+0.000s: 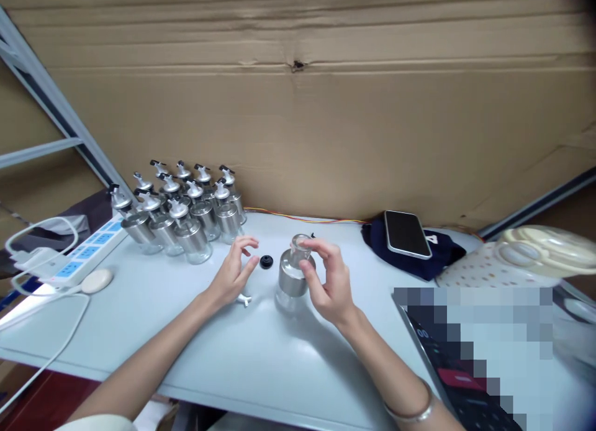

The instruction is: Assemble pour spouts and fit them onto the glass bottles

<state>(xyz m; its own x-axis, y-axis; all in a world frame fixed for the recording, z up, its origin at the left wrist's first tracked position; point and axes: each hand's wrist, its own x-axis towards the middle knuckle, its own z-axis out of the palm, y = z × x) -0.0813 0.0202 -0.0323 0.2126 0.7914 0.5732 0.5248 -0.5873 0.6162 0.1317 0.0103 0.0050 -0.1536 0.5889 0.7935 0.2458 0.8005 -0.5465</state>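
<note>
A clear glass bottle with a metal band [293, 281] stands upright on the table, its neck uncapped. My right hand [329, 282] has its thumb and fingers around the bottle's neck. My left hand [235, 271] hovers left of the bottle, fingers curved and apart, with nothing between them. Just right of its fingertips lies a round black stopper [266, 261]. A small pale spout piece [244, 300] rests below the left hand, partly hidden by it. Behind the bottle a small black tip shows; the rest of that piece is hidden.
Several similar bottles with pourer tops [193, 238] stand grouped at the back left. A power strip [86, 252] with white cables lies at the left edge. On the right are a phone [408, 233] on a dark cloth cap [447, 256] and a patterned container [479, 263]. Cardboard [298, 133] walls the back.
</note>
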